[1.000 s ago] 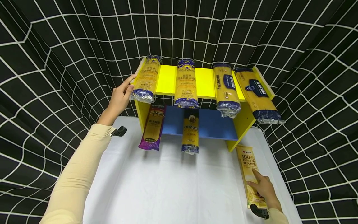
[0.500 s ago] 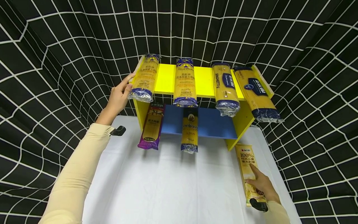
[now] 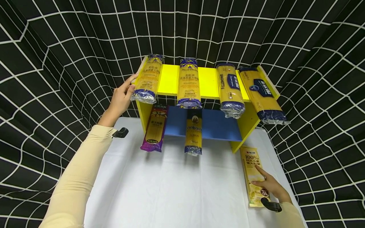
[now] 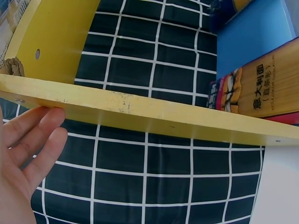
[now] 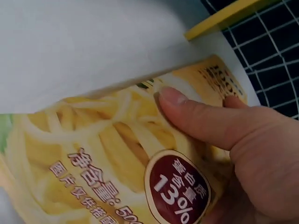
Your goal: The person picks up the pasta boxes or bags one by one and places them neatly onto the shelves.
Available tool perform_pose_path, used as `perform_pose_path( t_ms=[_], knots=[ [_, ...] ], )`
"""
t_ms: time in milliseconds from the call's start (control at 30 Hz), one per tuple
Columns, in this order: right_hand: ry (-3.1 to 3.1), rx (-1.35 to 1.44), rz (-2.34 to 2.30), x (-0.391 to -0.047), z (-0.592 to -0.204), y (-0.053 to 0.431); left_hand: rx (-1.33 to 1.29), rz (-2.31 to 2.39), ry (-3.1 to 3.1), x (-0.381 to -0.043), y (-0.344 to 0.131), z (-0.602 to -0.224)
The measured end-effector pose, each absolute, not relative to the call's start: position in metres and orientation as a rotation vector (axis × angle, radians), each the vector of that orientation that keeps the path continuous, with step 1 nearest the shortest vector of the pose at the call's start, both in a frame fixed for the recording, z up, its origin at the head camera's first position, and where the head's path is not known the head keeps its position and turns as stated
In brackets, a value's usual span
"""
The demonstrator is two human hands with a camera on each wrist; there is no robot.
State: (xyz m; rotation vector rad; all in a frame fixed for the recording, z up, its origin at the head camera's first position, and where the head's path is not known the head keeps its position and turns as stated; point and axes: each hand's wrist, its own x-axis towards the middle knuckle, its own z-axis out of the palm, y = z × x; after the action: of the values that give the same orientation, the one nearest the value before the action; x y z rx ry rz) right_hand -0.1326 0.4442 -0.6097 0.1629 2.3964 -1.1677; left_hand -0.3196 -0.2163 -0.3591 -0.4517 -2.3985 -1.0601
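Note:
My left hand [image 3: 120, 96] is at the upper left of a yellow and blue shelf [image 3: 171, 80]. In the left wrist view its nearly straight fingers [image 4: 39, 135] touch the outer face of the side panel. My right hand [image 3: 272, 185] lies over a yellow pasta pack [image 3: 251, 171] on the table, right of the shelf. The thumb [image 5: 187, 109] rests on the pack's printed face, and the index fingertip also touches it; the other fingers are mostly hidden.
Several spaghetti packs, such as one at the middle [image 3: 189, 84], lie on the top tier, their ends overhanging. A purple-ended pack [image 3: 155, 126] and an Ankara pack [image 3: 194, 133] lie on the blue lower tier [image 3: 220, 126]. White cloth [image 3: 176, 186] covers the table; black gridded fabric [image 3: 182, 31] surrounds it.
My right hand has shifted slightly right over the yellow pasta pack, and the pack's near end has moved a little away from me and to the left. My left hand has stayed at the shelf.

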Motion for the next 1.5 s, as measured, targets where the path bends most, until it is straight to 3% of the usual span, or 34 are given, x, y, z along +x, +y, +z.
perform_pose_path(
  t_ms=[267,767,1500],
  knots=[
    [2.122,0.159,-1.478,-0.131,-0.625,0.450,-0.454,-1.058,-2.403,-0.319,-0.216,-0.359],
    [2.229,0.301,-1.521,-0.126,-0.639,0.442,-0.455,-1.076,-2.401,-0.319,-0.215,-0.360],
    [2.497,0.486,-1.629,-0.107,-0.628,0.427,-0.448,-1.064,-2.410,-0.317,-0.215,-0.358]
  ],
)
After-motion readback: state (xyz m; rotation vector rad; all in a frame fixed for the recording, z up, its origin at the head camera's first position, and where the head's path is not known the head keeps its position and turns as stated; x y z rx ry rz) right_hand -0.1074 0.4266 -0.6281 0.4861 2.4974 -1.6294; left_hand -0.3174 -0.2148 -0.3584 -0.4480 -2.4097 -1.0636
